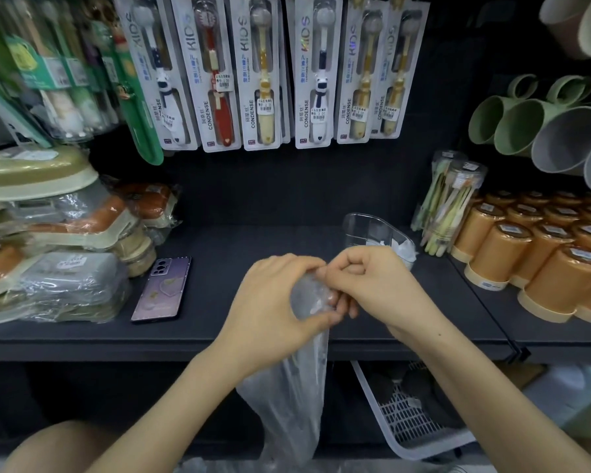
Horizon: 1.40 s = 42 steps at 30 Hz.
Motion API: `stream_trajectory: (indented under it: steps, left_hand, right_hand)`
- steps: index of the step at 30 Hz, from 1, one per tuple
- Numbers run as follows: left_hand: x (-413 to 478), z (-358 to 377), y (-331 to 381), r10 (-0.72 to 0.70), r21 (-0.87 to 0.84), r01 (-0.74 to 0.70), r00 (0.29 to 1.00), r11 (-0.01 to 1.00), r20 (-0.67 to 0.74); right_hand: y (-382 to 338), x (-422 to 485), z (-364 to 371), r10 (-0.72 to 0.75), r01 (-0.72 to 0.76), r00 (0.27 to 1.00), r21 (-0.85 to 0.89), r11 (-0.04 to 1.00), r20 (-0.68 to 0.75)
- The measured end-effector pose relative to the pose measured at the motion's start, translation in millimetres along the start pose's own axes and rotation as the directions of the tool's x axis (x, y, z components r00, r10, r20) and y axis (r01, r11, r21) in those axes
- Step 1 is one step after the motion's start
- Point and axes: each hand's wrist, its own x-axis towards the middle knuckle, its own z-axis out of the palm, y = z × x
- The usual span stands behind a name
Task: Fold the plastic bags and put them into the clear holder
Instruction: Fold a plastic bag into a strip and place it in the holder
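Two forearms (171,401) are filling the bottom edge, nearest the lens, with the hands meeting over the front of a dark shelf (253,240). The shelf is carrying wrapped boxes (65,233) stacked at the left and rows of orange cups (543,254) at the right, while toothbrush packs (263,73) are hanging on the back wall above it. A clear bag (294,397) is hanging from the hands, its gathered top sitting between them above the shelf front and its loose body drooping past the shelf lip toward the bottom edge. The left hand (273,298) is curling round the bunched upper part of the bag, thumb below and fingers arching over. The right hand (372,285) is pinching the bag's top with curled fingers, touching the left fingertips. A white basket (400,425) is sitting below the shelf at the right. The holder (365,230) is standing on the shelf just behind the right hand, near the cups, with something white and crumpled inside, too blurred to identify. A purple phone (162,288) is lying flat left of the hands, beside the boxes
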Motion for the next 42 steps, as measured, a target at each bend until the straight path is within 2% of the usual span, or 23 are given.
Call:
stream_trajectory:
  steps: [3, 5, 7, 9, 11, 13, 15, 18, 21, 24, 26, 30, 32, 33, 34, 35, 37, 38, 40, 42]
  left_hand:
    - [2, -2, -9, -0.182, -0.28, 0.169, 0.983, 0.945, -0.021]
    - [2, -3, -17, -0.292, -0.441, 0.241, 0.955, 0.865, -0.049]
    - [2, -5, -22, -0.371, -0.586, 0.255, 0.925, 0.769, -0.086]
    - [3, -7, -24, -0.415, -0.655, 0.243, 0.902, 0.715, -0.118]
    - [3, -7, -24, -0.436, -0.693, 0.236, 0.891, 0.681, -0.126]
    - [2, -7, -28, -0.461, -0.763, 0.235, 0.883, 0.602, -0.092]
    - [1, -9, -34, -0.477, -0.791, 0.244, 0.877, 0.561, -0.067]
    - [0, -12, -40, -0.503, -0.794, 0.237, 0.859, 0.56, -0.098]
    - [-3, -19, -51, -0.567, -0.842, 0.202, 0.812, 0.5, -0.141]
    - [-12, -23, -64, -0.612, -0.861, 0.186, 0.773, 0.473, -0.169]
    - [-18, -22, -70, -0.622, -0.853, 0.208, 0.766, 0.478, -0.161]
    - [-24, -31, -84, -0.648, -0.81, 0.271, 0.743, 0.52, -0.167]
    - [-20, -43, -83, -0.581, -0.718, 0.303, 0.795, 0.627, -0.172]
    - [-14, -48, -77, -0.49, -0.621, 0.316, 0.862, 0.717, -0.127]
    - [-8, -50, -69, -0.376, -0.5, 0.314, 0.926, 0.807, -0.025]
    - [0, -48, -58, -0.268, -0.377, 0.293, 0.956, 0.879, 0.117]
    - [14, -38, -40, -0.139, -0.235, 0.226, 0.931, 0.945, 0.339]
    - [19, -31, -36, -0.11, -0.232, 0.206, 0.922, 0.951, 0.371]
    - [26, -19, -34, -0.115, -0.307, 0.21, 0.947, 0.928, 0.301]
    - [27, -12, -38, -0.198, -0.459, 0.268, 0.961, 0.847, 0.195]
  right_hand:
    - [5, -2, -3, -0.053, 0.056, 0.997, 0.059, 0.997, -0.058]
    - [16, -7, -7, -0.107, 0.106, 0.988, -0.012, 0.994, -0.11]
    - [29, -13, -8, -0.145, 0.132, 0.986, -0.139, 0.981, -0.085]
    - [40, -16, -6, -0.148, 0.14, 0.989, -0.232, 0.963, -0.016]
    - [46, -14, -4, -0.146, 0.142, 0.989, -0.277, 0.95, 0.007]
    - [49, -9, -2, -0.157, 0.145, 0.987, -0.277, 0.95, -0.021]
    - [50, -5, 0, -0.157, 0.141, 0.986, -0.204, 0.969, -0.062]
    - [51, -4, -3, -0.116, 0.118, 0.987, 0.008, 0.993, -0.114]
    - [52, -6, -11, -0.071, 0.097, 0.986, 0.173, 0.98, -0.152]
    - [56, -10, -21, -0.039, 0.085, 0.984, 0.26, 0.962, -0.175]
    - [57, -13, -25, -0.019, 0.066, 0.984, 0.26, 0.963, -0.178]
    - [56, -12, -28, -0.04, 0.068, 0.984, 0.155, 0.986, -0.173]
    - [48, -8, -24, -0.09, 0.094, 0.985, 0.023, 0.995, -0.147]
    - [42, -6, -20, -0.117, 0.113, 0.987, -0.041, 0.993, -0.112]
    - [36, -4, -15, -0.145, 0.139, 0.987, -0.088, 0.986, -0.066]
    - [29, 0, -10, -0.17, 0.167, 0.985, -0.117, 0.979, -0.018]
    - [16, 6, -3, -0.21, 0.218, 0.975, -0.135, 0.967, 0.069]
    - [12, 9, -2, -0.221, 0.232, 0.97, -0.119, 0.965, 0.101]
    - [7, 10, -4, -0.242, 0.25, 0.965, -0.076, 0.965, 0.099]
    - [12, 6, -9, -0.252, 0.252, 0.968, -0.045, 0.967, -0.008]
